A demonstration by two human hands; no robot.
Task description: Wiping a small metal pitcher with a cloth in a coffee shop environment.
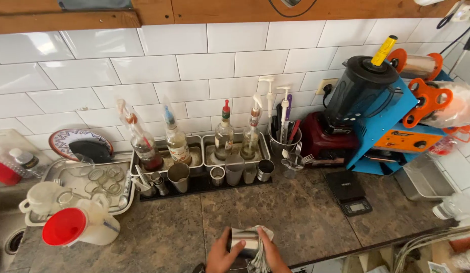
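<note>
A small metal cup is held at the bottom edge of the view, just above the near edge of the stone counter. Its long axis appears to lie roughly sideways, across the body, though which end is the mouth cannot be told from here. The left hand is curled around the cup's left side, with the thumb laid over its front. The right hand is closed on a pale cloth, which is pressed against the cup's right side and hangs below the fingers. Both hands are thus partly closed, neither spread flat.

Beyond the hands, further along the counter, a black tray is set with several steel cups and measures. Behind that tray, syrup bottles with pourers are stood in metal pans against the tiled wall. Ahead and to the right of the right hand a small black scale is seen, with a red-based blender behind it. Well to the left of the left hand a white jug with a red lid is lying on its side.
</note>
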